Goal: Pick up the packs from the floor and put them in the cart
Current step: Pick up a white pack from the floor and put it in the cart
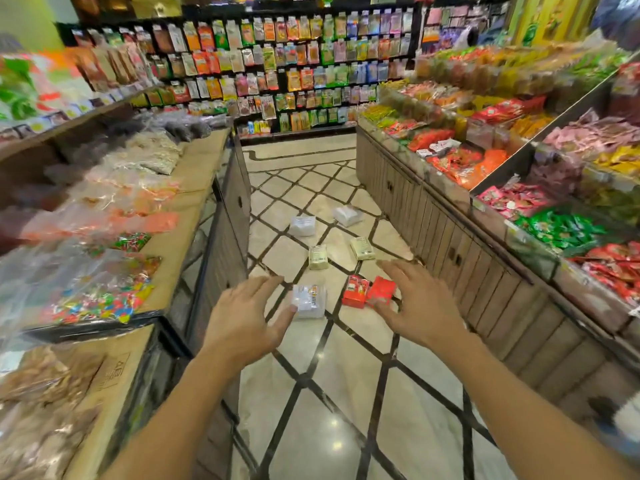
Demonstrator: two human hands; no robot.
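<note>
Several packs lie on the tiled aisle floor. Nearest are a clear white pack point(309, 301) and two red packs point(354, 291) point(381, 291). Farther off lie two cream packs point(318, 257) point(362, 248) and two white packs point(303, 226) point(347, 215). My left hand point(246, 318) is stretched forward, open, fingers apart, its thumb over the edge of the clear white pack. My right hand point(419, 304) is open too, its thumb overlapping the right red pack. Neither hand holds anything. No cart is in view.
A counter point(194, 188) with bagged sweets and snacks runs along the left. Tiered shelves point(485, 188) of packets over wooden cabinets line the right. A wall of hanging packets point(294, 71) closes the aisle's far end. The marble floor point(339, 393) stretches between them.
</note>
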